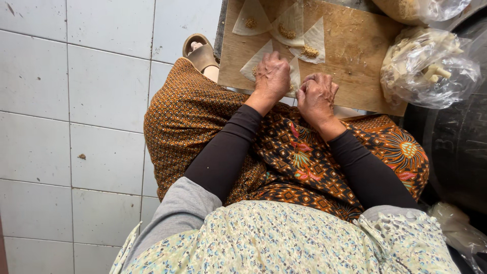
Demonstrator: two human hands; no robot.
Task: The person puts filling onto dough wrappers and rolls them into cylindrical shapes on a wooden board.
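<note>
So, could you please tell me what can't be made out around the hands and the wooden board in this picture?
- Head view: the wrapper under the left hand and right hand is mostly covered; its filling is hidden.
- The fingertips of both hands curl under, so their grip is unclear.
- The wooden board is cut off by the top edge.
- The contents of the plastic bag are blurred by glare.

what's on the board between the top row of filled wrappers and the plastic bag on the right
In the head view, only bare wooden board dusted with crumbs lies between the filled triangular wrappers and the clear plastic bag; no other item sits there.
</note>
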